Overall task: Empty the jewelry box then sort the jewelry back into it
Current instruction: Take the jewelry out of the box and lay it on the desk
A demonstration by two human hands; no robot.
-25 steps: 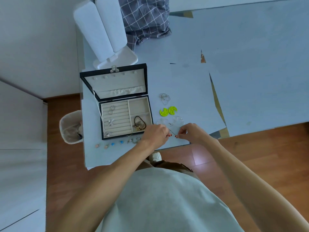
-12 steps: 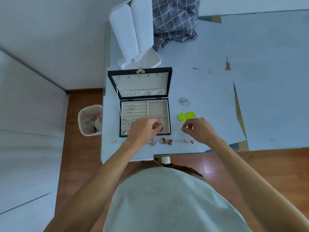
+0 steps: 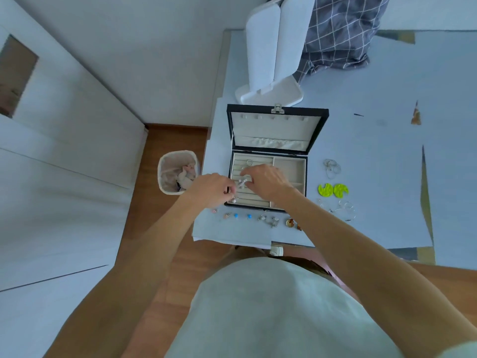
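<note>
The open jewelry box (image 3: 277, 161) is set on the desk (image 3: 382, 151), its lid raised toward 12 o'clock, and both hands are held over its ring-roll section at the left. A small silvery earring (image 3: 241, 183) is pinched by the curled fingers of the right hand (image 3: 265, 180), while another small piece, too small to name, seems pinched by the left hand (image 3: 211, 189) at the box's 8 o'clock corner. Neon-yellow earrings (image 3: 333, 190) and silver hoops (image 3: 332, 167) lie at the box's 3 o'clock, and small studs (image 3: 242, 216) are lined along its 6 o'clock side.

Raised lid (image 3: 277, 125) blocks jewelry box (image 3: 268, 202) from behind; stud row (image 3: 247, 217) crowds front edge; table (image 3: 382, 156) beyond yellow earrings (image 3: 333, 190) open.
</note>
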